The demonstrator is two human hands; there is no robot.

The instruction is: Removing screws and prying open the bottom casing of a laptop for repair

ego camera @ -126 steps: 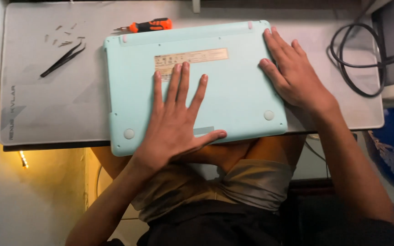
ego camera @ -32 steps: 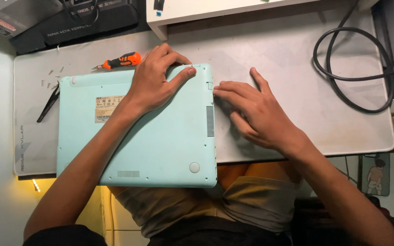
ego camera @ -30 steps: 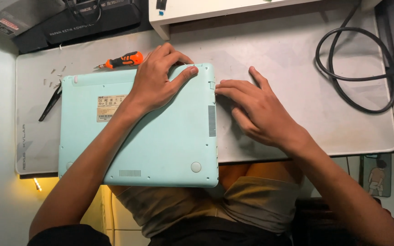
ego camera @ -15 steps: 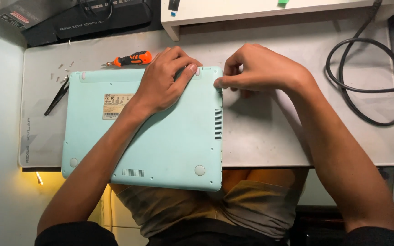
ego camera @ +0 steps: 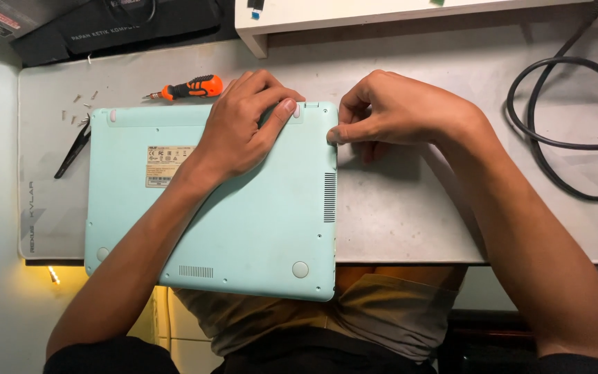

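A mint-green laptop (ego camera: pixel 243 221) lies upside down on a grey desk mat (ego camera: pixel 410 208), its near edge hanging over the desk. My left hand (ego camera: pixel 243 128) presses flat on the laptop's far right corner, fingers spread. My right hand (ego camera: pixel 399 114) is curled beside the laptop's right edge, thumb and fingertips pinching at the seam near the far corner. Nothing else shows in either hand.
An orange-handled screwdriver (ego camera: pixel 188 88) lies just beyond the laptop. Black tweezers (ego camera: pixel 72 149) and several small loose screws (ego camera: pixel 81 107) sit at the left. A coiled black cable (ego camera: pixel 569 125) lies at the right. A white shelf (ego camera: pixel 396 14) stands at the back.
The laptop was turned and slid left. My left hand moved to its far right corner. My right hand went from lying flat on the mat to pinching the laptop's right edge.
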